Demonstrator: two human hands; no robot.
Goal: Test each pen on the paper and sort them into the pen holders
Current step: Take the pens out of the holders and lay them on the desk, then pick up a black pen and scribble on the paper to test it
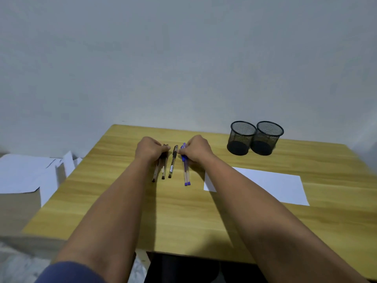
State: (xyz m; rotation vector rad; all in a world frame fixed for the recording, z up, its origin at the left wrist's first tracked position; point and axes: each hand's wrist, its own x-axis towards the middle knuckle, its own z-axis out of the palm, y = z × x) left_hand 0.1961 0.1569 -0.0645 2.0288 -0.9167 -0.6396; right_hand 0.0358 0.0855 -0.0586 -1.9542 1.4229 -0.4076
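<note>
Pens lie in a row mid-table: my left hand [150, 149] curls over two black pens [160, 168], a third black pen [173, 163] lies free with an unreadable label, and my right hand [196, 149] pinches two blue pens [186, 170]. Two black mesh holders [255, 137] touch, seemingly holding nothing. White paper [265, 185] rests on the wooden table [183, 217] by a grey wall [183, 58].

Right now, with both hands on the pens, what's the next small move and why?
Probably lift one blue pen with the right hand and carry it to the white paper to test it. That hand already pinches the blue pens, the sheet lies just to its right and looks unmarked, and both mesh pen holders appear empty, so no pen seems sorted yet.
</note>
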